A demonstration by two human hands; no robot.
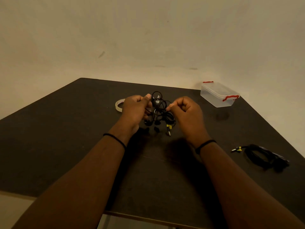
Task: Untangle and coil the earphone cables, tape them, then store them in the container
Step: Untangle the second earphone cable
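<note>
A tangled black earphone cable (160,109) hangs between my two hands above the middle of the dark table (66,146). My left hand (137,109) grips its left side with curled fingers. My right hand (186,111) pinches a strand on its right side. Earbuds and a jack plug with a yellow tag (168,128) dangle beneath the tangle, just over the tabletop. A second black earphone cable (265,157), also with a yellow-tagged plug, lies in a loose bundle at the table's right edge.
A roll of clear tape (118,105) lies flat just left of my left hand. A clear plastic container (218,95) with red latches, lid on, stands at the far right corner. A pale wall rises behind the table.
</note>
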